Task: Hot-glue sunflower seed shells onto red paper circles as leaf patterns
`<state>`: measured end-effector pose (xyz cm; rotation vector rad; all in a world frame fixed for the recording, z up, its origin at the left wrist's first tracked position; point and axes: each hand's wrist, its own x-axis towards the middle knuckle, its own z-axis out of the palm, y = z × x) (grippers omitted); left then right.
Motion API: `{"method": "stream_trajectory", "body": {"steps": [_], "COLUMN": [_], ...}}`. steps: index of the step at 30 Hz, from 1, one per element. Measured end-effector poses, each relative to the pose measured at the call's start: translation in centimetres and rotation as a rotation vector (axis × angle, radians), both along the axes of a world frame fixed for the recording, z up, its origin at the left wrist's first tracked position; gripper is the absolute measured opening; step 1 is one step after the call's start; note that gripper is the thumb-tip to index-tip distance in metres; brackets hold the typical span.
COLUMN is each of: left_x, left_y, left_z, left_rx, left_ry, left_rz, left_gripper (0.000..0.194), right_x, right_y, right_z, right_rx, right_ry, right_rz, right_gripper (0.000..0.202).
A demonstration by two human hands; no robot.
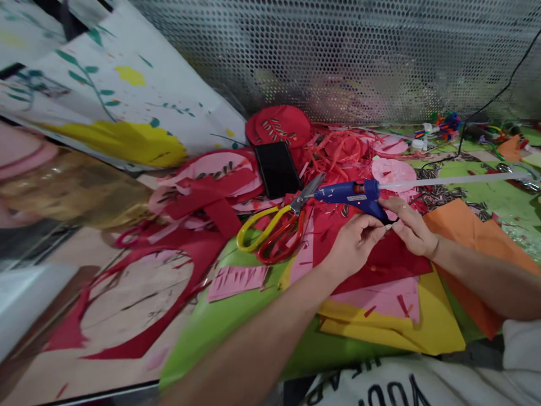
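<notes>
My left hand (355, 239) and my right hand (409, 228) meet over a red sheet (380, 262), their fingertips closed in a pinch around something small and pale that I cannot make out. Just behind the fingers lies a blue glue gun (349, 193), with a long whitish glue stick (452, 179) reaching out of its back to the right. Its handle is partly hidden by my hands. To the left of the gun rests a pair of scissors (270, 225), blades parted, with one yellow and one red handle. Under the red sheet are pink and yellow sheets (393, 330).
A black phone (278, 169) lies among red and pink cut pieces. Left of it are a red sheet with a round hole (203, 248) and a flowered bag (139, 90). Orange paper (482, 237) and scattered seeds (460, 194) are at the right. A perforated metal panel (338, 51) stands behind.
</notes>
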<state>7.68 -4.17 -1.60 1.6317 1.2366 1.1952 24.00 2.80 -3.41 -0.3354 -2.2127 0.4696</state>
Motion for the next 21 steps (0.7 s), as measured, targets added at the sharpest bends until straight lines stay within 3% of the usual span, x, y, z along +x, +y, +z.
{"method": "stream_trajectory", "body": {"steps": [6,10,17,21], "left_x": [-0.3,-0.4,-0.5,-0.5], "left_y": [0.4,0.6,0.9,0.9], "left_z": [0.0,0.3,0.3,0.0], "left_rx": [0.012,0.002,-0.122,-0.163], "left_ry": [0.016,0.041,-0.139,-0.207], "left_rz": [-0.008,0.066,0.136,0.155], "left_gripper": [0.016,0.019,0.031,0.035], "right_x": [-0.3,-0.4,0.1,0.4], "right_y": [0.1,0.3,2.8,4.7], "right_z": [0.2,0.8,1.1,0.8], "right_rx": [0.005,0.027,-0.033,-0.158], "right_ry": [0.027,0.070,0.115,0.132], "right_rz": [-0.010,-0.036,-0.324,-0.424], "right_gripper": [0.043,0.038,0.017,0.013]}}
